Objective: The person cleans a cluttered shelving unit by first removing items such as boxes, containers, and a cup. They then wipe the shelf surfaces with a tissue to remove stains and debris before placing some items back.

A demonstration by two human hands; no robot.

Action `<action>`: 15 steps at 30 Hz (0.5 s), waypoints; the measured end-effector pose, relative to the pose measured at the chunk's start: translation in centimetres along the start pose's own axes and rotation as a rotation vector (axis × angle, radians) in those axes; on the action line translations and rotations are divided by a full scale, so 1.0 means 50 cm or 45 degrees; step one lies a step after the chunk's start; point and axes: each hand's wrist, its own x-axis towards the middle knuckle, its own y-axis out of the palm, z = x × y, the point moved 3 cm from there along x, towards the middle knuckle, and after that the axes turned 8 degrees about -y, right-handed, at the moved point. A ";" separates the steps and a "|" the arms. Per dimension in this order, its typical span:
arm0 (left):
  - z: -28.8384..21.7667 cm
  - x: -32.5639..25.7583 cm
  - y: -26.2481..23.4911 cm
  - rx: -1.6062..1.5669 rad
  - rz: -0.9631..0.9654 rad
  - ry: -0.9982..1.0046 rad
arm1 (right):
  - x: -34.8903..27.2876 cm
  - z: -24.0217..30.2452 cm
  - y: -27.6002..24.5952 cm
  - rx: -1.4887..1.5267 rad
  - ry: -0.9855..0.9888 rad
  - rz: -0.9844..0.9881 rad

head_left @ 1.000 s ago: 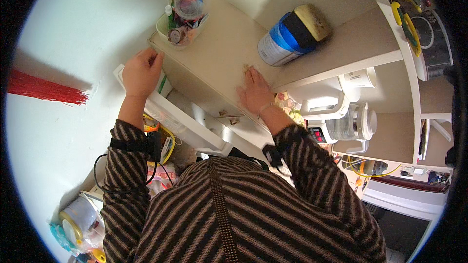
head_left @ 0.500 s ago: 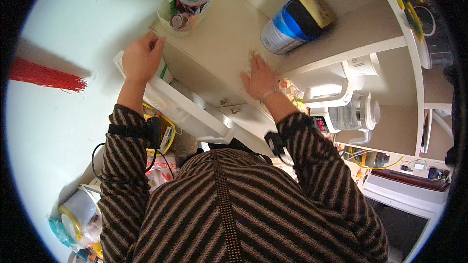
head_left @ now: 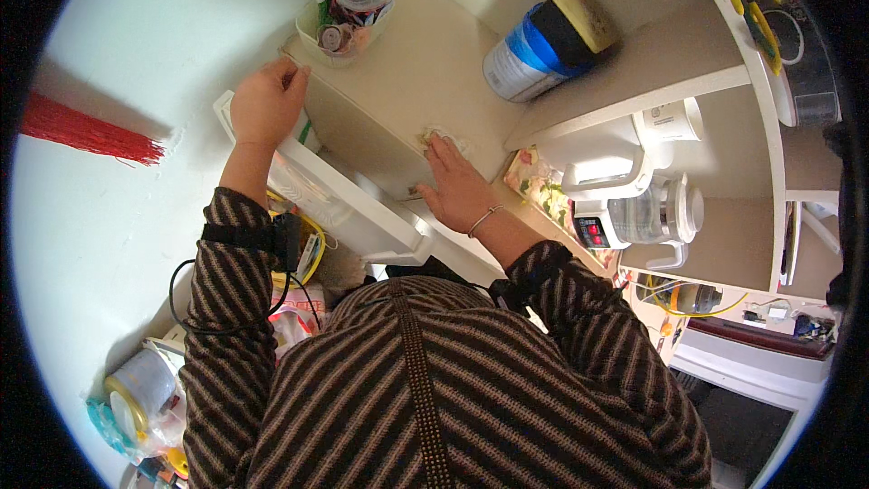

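My right hand (head_left: 457, 186) lies palm down on the beige shelf (head_left: 425, 63), its fingertips pressing a small crumpled pale cloth (head_left: 436, 136) against the surface. My left hand (head_left: 267, 104) grips the shelf's left edge, just below a clear tub (head_left: 317, 36) that holds small jars. Striped sleeves cover both my forearms. There is a thin bracelet on my right wrist.
A blue and white canister (head_left: 534, 45) with a yellow lid lies at the back of the shelf. A white tray (head_left: 348, 208) juts out below the shelf. A white kettle (head_left: 647, 208) stands lower right. A red broom (head_left: 81, 131) rests against the white wall on the left.
My right hand has slid with the cloth along the shelf toward me, away from the canister. My left hand has stayed on the shelf edge.
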 end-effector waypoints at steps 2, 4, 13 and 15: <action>0.000 0.002 -0.002 0.003 0.021 0.000 | -0.016 0.004 -0.006 0.029 0.076 0.090; 0.003 0.003 0.000 -0.021 0.080 -0.052 | -0.066 0.014 -0.029 0.029 0.072 0.127; 0.001 -0.003 -0.001 -0.041 -0.014 0.023 | -0.026 -0.001 -0.036 0.020 0.040 0.161; 0.000 -0.003 -0.002 -0.036 -0.021 0.027 | -0.046 -0.008 -0.041 -0.044 0.119 0.397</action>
